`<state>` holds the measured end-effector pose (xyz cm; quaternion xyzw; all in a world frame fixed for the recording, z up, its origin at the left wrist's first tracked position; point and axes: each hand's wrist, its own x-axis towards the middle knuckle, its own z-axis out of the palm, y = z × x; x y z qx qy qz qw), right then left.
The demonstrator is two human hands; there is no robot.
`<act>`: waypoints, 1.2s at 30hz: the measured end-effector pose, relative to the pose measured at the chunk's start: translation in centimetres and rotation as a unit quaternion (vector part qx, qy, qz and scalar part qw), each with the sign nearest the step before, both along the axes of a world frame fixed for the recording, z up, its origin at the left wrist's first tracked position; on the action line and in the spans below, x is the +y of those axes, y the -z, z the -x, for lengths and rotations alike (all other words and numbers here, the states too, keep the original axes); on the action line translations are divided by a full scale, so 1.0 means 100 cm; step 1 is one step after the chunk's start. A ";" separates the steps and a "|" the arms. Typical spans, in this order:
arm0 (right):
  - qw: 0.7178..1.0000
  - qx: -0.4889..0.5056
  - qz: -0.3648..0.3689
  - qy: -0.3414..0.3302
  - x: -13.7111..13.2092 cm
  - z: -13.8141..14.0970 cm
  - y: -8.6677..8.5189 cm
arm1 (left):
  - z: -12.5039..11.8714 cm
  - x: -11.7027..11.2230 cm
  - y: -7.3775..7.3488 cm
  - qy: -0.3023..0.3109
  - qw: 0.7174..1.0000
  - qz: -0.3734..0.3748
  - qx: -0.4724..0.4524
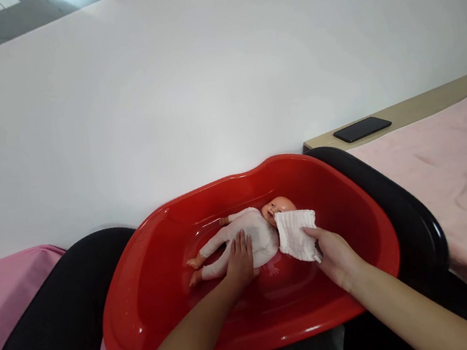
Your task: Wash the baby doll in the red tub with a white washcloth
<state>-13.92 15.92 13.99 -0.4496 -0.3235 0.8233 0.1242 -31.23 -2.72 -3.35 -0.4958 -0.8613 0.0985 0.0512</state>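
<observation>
1. The right hand (336,256) pinches the crinkled white cloth (292,236) by the doll's head; a loose pinch could drop it.
2. The left hand (241,261) lies flat, ungripping, on the rounded doll (263,231) in the tub (343,214); uneven pressure might slide it along glossy red plastic.
3. Beyond, a flat black phone (362,129).

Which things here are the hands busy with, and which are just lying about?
In use:
baby doll, under the left hand
white gauze cloth, in the right hand
red baby bathtub, around the doll

Lying about:
black smartphone
pale pink sheet
</observation>
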 end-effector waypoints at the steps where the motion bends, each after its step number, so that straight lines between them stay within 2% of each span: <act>1: 1.000 0.001 0.000 0.000 0.000 0.000 0.001 | 0.000 0.003 -0.001 -0.001 1.000 -0.005 -0.009; 6: 1.000 0.013 0.007 -0.001 0.000 0.000 0.002 | -0.002 0.013 -0.002 -0.012 0.999 -0.028 -0.034; 13: 1.000 0.024 0.009 0.004 -0.001 0.000 0.005 | 0.001 0.019 0.000 0.019 0.999 -0.047 0.011; 16: 1.000 0.020 0.006 0.006 0.000 0.000 0.006 | 0.002 0.021 -0.002 0.074 0.996 -0.049 0.022; 21: 1.000 0.027 -0.003 0.005 0.001 0.000 0.008 | 0.000 0.022 -0.013 0.226 0.972 -0.045 0.044; 23: 0.999 0.032 -0.001 -0.003 0.002 0.000 0.009 | -0.001 0.023 -0.016 0.249 0.965 -0.047 0.065; 27: 0.999 0.035 0.000 -0.005 0.002 -0.001 0.008 | 0.000 0.025 -0.017 0.238 0.967 -0.045 0.081; 36: 1.000 0.022 0.011 -0.004 0.002 0.000 0.005 | 0.009 0.029 -0.010 0.226 0.969 -0.039 0.088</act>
